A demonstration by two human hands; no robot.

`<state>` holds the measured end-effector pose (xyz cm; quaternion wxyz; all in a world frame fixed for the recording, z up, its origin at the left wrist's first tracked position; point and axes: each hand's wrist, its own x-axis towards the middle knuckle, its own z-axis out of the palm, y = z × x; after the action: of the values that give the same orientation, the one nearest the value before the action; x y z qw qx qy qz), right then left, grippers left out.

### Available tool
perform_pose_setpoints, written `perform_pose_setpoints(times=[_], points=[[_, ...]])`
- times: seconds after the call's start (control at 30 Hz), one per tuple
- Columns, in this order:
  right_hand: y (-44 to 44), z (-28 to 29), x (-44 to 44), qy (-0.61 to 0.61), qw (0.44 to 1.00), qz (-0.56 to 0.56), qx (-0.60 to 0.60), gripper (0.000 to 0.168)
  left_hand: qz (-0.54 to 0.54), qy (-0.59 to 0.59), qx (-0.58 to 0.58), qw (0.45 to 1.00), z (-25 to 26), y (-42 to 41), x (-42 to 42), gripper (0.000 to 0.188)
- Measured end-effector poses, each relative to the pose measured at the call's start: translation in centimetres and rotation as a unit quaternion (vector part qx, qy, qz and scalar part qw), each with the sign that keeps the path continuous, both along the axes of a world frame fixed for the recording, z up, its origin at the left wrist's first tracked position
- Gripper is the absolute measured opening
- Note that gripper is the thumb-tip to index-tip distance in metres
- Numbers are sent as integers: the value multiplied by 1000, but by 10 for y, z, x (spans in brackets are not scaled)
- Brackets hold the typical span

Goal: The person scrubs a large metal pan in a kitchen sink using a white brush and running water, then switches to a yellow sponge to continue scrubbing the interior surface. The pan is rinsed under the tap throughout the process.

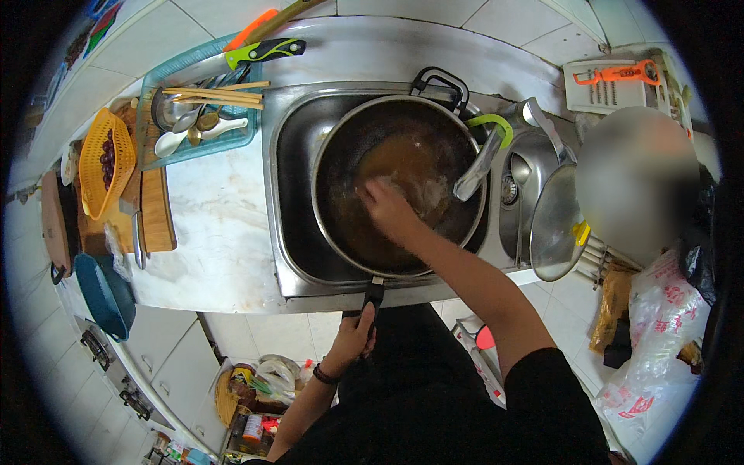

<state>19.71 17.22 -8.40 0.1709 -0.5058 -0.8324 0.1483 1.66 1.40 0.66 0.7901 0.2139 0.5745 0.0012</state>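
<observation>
A wide dark wok (349, 232) rests over the larger basin of a stainless steel sink (293, 232), with brownish water (401, 154) in its bottom. My left hand (351, 337) grips the wok's black handle (375, 292) at the sink's front edge. Inside the wok is my right hand (386, 206), fingers bent down towards the inner surface. It is blurred, and anything under its fingers is hidden. The faucet (474, 168), with a green piece around it, reaches over the wok's right side.
Left stands a blue-green basket (200, 157) of utensils, a green-handled knife (264, 51) lying across it. Beyond are a cutting board (157, 215) with a knife (138, 238) and a yellow basket (93, 174) of grapes. A ladle (520, 197) and a round lid (555, 232) occupy the smaller basin's side.
</observation>
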Motion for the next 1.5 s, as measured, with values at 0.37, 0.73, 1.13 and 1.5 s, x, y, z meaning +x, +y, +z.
perform_pose_setpoints(times=[0.37, 0.73, 1.13, 1.5], points=[[0, 32, 113, 67, 973, -213, 64, 25, 16, -7, 14, 1000, 4, 1, -1, 65], [-14, 66, 136, -42, 996, -83, 2, 24, 71, -47, 27, 996, 1, -5, -4, 55], [-32, 25, 121, -214, 972, -87, -50, 22, 71, -38, 32, 996, -3, -9, -5, 57], [-56, 37, 45, 45, 955, -211, -201, 27, 83, -50, 21, 995, -1, -10, -2, 53]])
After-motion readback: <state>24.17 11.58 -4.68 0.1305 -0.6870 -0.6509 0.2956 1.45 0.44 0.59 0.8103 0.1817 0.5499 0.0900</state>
